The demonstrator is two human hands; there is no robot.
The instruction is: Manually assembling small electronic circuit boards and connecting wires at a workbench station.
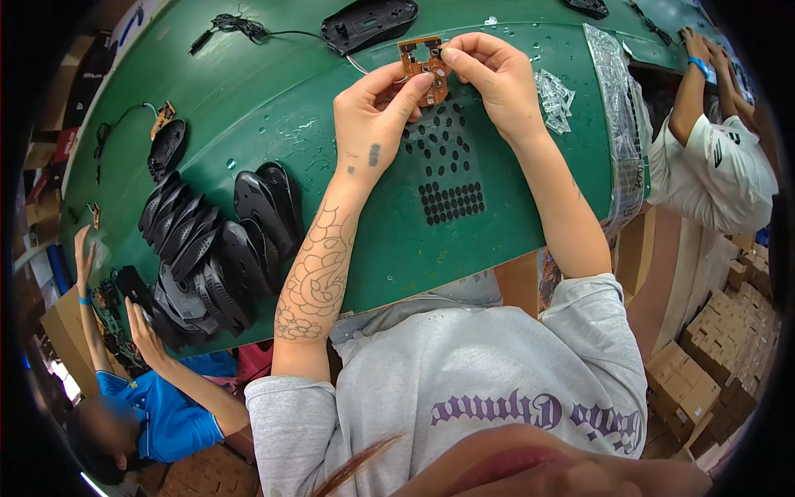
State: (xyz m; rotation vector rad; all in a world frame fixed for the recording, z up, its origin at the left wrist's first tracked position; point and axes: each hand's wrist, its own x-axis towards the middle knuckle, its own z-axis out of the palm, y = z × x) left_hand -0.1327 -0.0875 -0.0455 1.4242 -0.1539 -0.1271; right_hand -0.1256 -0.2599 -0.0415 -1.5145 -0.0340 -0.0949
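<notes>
Left hand point(373, 108) closed on an orange-brown circuit board point(437, 79), thumb lying across its face, fingers curled behind. Right hand point(501, 83) pinches the same board at its upper right corner, thumb and forefinger together on the edge; other fingers bent in. Board held tilted up over the far part of a green table point(497, 240), just below a black mouse shell point(370, 25). Thin red and white wires point(356, 64) run between shell and board; dark cable point(236, 27) bundled to the left of the shell.

Under and nearer than the hands: small black ovals point(451, 205), tight rows at the near end, looser scatter toward the board. Right of the right hand, a small heap of clear pieces point(553, 101); beyond it, a clear plastic sheet point(609, 91) along the table.

Left side: a long row of black shells point(178, 224), overlapping, with further dark shells point(269, 203) standing near the left forearm. Co-worker in blue point(178, 410) at lower left, one hand raised, the other beside the row; contact there cannot be told. Co-worker in white point(712, 166) at right. Cardboard boxes point(729, 348) stacked behind, lower right.
</notes>
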